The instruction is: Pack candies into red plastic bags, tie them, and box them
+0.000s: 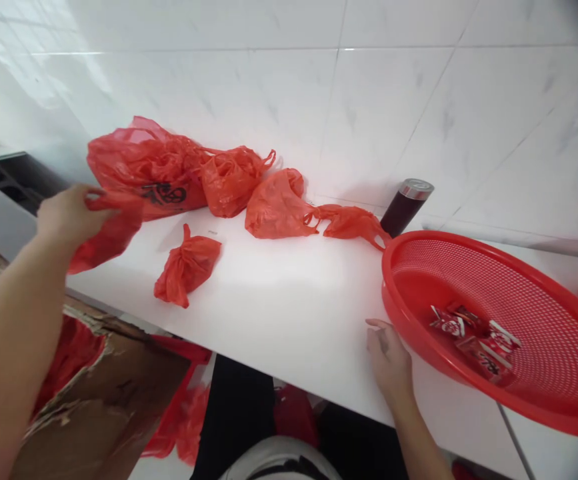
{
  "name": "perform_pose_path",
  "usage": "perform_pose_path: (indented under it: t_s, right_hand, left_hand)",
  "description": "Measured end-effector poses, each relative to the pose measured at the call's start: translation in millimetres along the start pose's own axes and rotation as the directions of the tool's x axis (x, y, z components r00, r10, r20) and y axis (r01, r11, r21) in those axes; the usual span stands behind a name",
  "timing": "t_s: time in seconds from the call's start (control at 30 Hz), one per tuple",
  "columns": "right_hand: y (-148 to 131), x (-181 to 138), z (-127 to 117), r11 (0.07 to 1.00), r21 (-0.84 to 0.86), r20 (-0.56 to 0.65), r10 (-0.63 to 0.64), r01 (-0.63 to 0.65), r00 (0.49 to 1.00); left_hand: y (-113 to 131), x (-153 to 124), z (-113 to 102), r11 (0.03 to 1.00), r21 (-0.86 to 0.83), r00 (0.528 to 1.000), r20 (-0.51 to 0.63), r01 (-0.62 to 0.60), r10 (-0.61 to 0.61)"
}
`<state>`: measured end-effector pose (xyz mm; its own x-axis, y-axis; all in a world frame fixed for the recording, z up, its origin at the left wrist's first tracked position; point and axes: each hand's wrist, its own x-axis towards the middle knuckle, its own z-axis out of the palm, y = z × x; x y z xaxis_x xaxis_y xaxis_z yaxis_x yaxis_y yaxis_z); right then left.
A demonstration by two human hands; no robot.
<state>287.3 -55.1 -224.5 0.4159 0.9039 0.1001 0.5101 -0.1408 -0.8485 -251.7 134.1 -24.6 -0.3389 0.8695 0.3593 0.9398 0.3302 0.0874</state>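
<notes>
My left hand (69, 215) is closed on a crumpled red plastic bag (106, 235) at the left edge of the white counter (289, 300). Just behind it lies a bigger red bag with black print (143, 167). A small knotted red bag (186, 265) sits on the counter to the right of my left hand. My right hand (389, 357) rests near the counter's front edge, fingers curled loosely beside the rim of a red mesh basket (519, 280), holding nothing I can see. Several red and white candy packets (473, 333) lie in the basket.
More red bags (279, 203) lie along the white tiled wall. A dark cylindrical flask with a metal lid (407, 203) stands behind the basket. A torn cardboard box (103, 400) with red bags inside sits below the counter at left.
</notes>
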Motion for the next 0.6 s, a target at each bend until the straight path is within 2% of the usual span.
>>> perform_pose_path:
  t_s: [0.13,0.27,0.37,0.47,0.53,0.6]
  right_hand:
    - [-0.9,0.1,1.0,0.999,-0.038,0.017,0.003,-0.003,1.000]
    - [-2.3,-1.8,1.9,0.996,-0.090,0.032,0.001,0.002,0.999]
    - [-2.0,-1.6,2.7,0.992,-0.128,0.046,0.011,-0.005,0.999]
    - [-4.8,7.4,7.7,0.997,-0.075,0.080,-0.008,0.014,0.997]
    - [-12.4,22.9,16.2,0.998,-0.009,0.081,-0.060,0.061,0.995]
    - [-25.9,47.9,29.8,0.987,0.008,0.046,-0.158,0.158,0.986]
  left_hand:
    - [-35.2,-25.4,33.8,0.998,0.045,0.995,0.083,-0.052,0.048]
    - [-44.5,-36.7,50.3,0.999,-0.002,0.996,0.082,0.044,-0.044]
    - [-38.9,-31.2,49.0,0.997,-0.075,1.000,-0.015,0.005,-0.006]
    - [-26.0,-24.2,46.8,0.993,-0.119,0.996,-0.081,0.013,-0.022]
    - [-13.3,-25.3,52.9,0.985,-0.170,1.000,-0.001,0.014,-0.014]
    - [1.0,-33.8,67.6,0.957,-0.277,0.980,0.155,-0.082,0.129]
